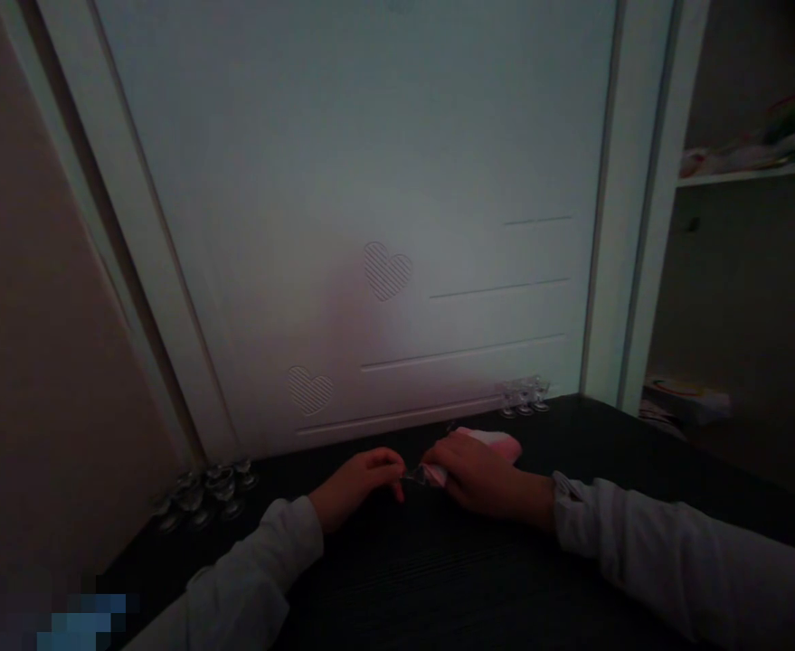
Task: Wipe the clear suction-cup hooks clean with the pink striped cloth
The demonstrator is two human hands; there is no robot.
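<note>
In the middle of the head view, my left hand pinches one end of a small clear stemmed glass, held on its side just above the dark tabletop. My right hand is closed around a pink and white cloth, part of which meets the glass's other end. Fingers and cloth hide much of that glass. Several similar glasses stand upright in a group at the left. A smaller group of clear glasses stands at the back right, close to the white panel.
The black table runs up to a white panel with engraved hearts and lines. A wall closes off the left side. On the right are shelves with assorted items, dim and blurred.
</note>
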